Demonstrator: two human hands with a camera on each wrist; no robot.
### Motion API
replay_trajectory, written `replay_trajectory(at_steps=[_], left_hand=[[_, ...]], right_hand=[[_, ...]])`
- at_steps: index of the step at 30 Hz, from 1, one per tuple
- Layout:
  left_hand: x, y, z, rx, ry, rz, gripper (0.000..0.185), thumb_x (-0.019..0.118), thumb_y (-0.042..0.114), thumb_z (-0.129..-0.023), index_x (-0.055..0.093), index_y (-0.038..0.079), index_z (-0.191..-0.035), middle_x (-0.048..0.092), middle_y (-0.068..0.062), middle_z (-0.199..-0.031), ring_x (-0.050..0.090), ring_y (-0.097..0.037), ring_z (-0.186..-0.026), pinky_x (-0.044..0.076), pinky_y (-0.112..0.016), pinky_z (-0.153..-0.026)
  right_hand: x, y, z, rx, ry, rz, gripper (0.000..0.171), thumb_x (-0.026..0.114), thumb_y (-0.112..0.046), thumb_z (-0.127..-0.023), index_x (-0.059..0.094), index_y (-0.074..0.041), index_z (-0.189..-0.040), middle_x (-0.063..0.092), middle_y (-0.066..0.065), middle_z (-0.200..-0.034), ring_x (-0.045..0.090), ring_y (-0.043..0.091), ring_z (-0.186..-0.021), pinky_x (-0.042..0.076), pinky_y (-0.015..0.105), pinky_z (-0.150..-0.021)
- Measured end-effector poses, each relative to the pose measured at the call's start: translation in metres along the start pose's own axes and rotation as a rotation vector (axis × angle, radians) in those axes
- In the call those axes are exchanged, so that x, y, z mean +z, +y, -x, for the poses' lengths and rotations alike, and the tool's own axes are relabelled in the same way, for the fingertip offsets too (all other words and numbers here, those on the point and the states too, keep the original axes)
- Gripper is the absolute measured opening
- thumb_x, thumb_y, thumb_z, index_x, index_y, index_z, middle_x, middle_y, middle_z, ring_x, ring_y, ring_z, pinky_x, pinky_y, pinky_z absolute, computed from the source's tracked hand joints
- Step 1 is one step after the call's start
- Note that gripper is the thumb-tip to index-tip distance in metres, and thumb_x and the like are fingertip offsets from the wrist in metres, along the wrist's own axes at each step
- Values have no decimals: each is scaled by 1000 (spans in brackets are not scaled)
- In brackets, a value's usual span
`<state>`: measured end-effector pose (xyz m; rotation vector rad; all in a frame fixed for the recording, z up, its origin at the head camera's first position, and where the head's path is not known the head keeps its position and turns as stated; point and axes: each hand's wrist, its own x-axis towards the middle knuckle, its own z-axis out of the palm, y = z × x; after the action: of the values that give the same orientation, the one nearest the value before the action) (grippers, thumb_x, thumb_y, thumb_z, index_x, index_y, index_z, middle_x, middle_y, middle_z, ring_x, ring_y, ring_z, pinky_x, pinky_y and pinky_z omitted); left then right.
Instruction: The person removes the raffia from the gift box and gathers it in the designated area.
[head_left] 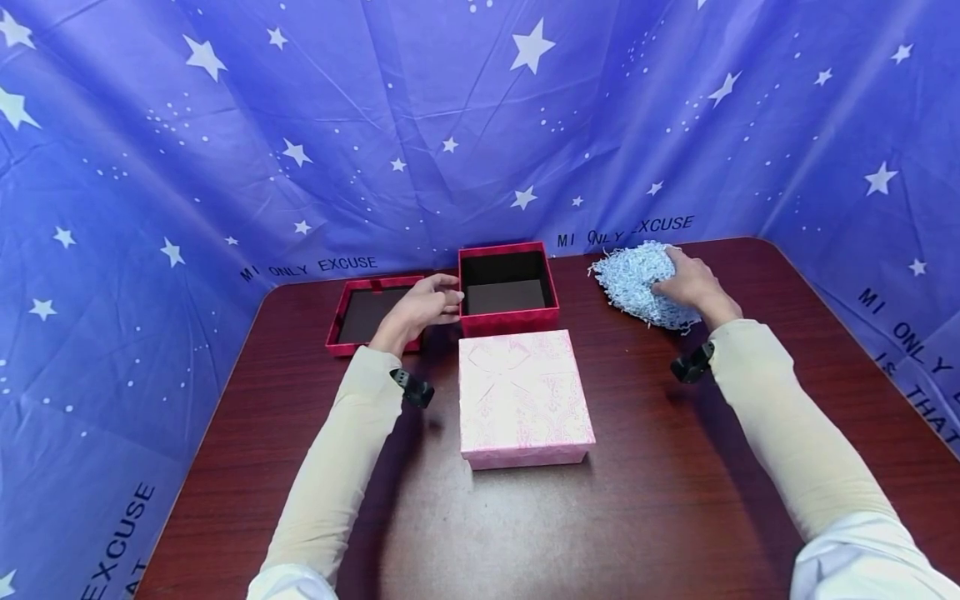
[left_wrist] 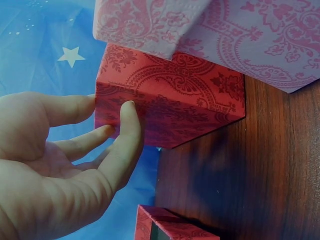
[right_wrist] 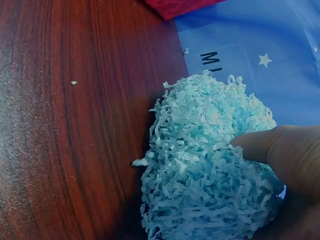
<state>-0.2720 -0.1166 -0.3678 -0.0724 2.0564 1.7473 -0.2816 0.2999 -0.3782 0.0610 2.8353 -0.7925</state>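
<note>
The red patterned box (head_left: 510, 322) stands uncovered at the back of the table, and its dark inside shows no contents. At its left side is my left hand (head_left: 422, 307), fingers loosely bent. In the left wrist view the fingertips touch the red box's wall (left_wrist: 175, 90). My right hand (head_left: 693, 283) grips a heap of pale blue shredded paper (head_left: 632, 281) at the back right. Its thumb presses into the shredded paper (right_wrist: 200, 165) in the right wrist view; the other fingers are mostly hidden there.
A pink patterned box (head_left: 525, 400) with its lid on and a bow stands in front of the red box. The red lid (head_left: 337, 343) lies upturned at the left, partly behind the left hand. A blue star-printed cloth (head_left: 450, 100) hangs behind the table.
</note>
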Motion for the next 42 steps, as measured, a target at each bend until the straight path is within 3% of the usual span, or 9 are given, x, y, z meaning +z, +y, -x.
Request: replay_trajectory(at_steps=[10,14,20,23,28,33,42], left_hand=[[1,-1,4,-2,13,-7,47,49,4,-97,33,-1,-142,40,-27,-142,51,-31,-112,46,-45,-103],[0,-1,7,-1,40,-64,47,50,11,-99,33,-2,-141,44,-26,-139,52,-30,-110,47,-45,-101],[-2,-2,21,-25,76,-233,48,49,29,-100,39,-2,-136,48,-22,-133,54,-33,-117,51,-40,-97],[-3,-4,30,-34,55,-298,47,49,32,-100,43,-2,-131,50,-22,-128,52,-34,-118,51,-40,-98],[1,-11,49,-15,-37,-347,44,50,31,-100,46,-4,-126,53,-22,-117,55,-31,-106,52,-41,-96],[6,-20,64,11,-94,-339,43,51,29,-99,48,-5,-125,55,-22,-112,58,-30,-101,54,-40,-93],[13,-37,85,39,-182,-260,48,52,31,-99,42,-4,-131,63,-20,-106,66,-22,-88,57,-39,-85]], right_hand=[[-22,-13,11,-8,-48,-122,98,62,-39,-91,-9,-8,-152,-1,33,-154,8,54,-138,17,67,-110],[-32,-22,19,-36,15,-105,92,57,-44,-93,-3,-10,-154,4,34,-153,10,56,-138,18,70,-108],[-35,-41,34,-101,123,-87,78,54,-40,-94,13,-8,-153,18,34,-151,19,53,-137,22,68,-107],[-30,-52,43,-138,140,-96,74,56,-36,-94,19,-8,-152,26,33,-149,27,51,-133,27,67,-105],[-13,-67,60,-229,114,-104,67,61,-27,-93,30,-5,-148,40,29,-142,41,47,-126,37,62,-101],[9,-77,77,-318,73,-141,61,64,-20,-91,38,-2,-143,53,28,-129,54,43,-116,46,55,-94],[49,-88,104,-401,-74,-182,55,66,-29,-91,46,-6,-137,63,14,-115,61,27,-100,50,38,-82]])
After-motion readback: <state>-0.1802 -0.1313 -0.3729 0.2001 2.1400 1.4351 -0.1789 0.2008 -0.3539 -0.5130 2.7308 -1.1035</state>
